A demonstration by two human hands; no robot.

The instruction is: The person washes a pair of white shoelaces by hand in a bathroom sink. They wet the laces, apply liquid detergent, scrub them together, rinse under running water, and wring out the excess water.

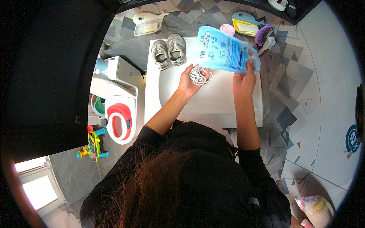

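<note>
A bunched white-and-grey shoelace (pixel 200 75) lies in the palm of my left hand (pixel 190 82), above the white sink basin (pixel 171 105). My right hand (pixel 244 82) grips the lower right corner of a light blue plastic refill pouch (pixel 225 52) that bears printed writing. The pouch is tilted, its lower left corner just above the laces; whether it touches them I cannot tell. Two grey sneakers stand side by side on the sink's back left rim, the left shoe (pixel 160 55) and the right shoe (pixel 176 50). No laces show on them.
Behind the sink are a white whale-shaped soap dish (pixel 148 24), a blue-and-yellow one (pixel 246 24), a pink round lid (pixel 227 29), a purple brush (pixel 263 34) and a white brush (pixel 268 45). At left stands a toilet (pixel 132 108) with a red child seat (pixel 119 107), near a colourful toy (pixel 95 144).
</note>
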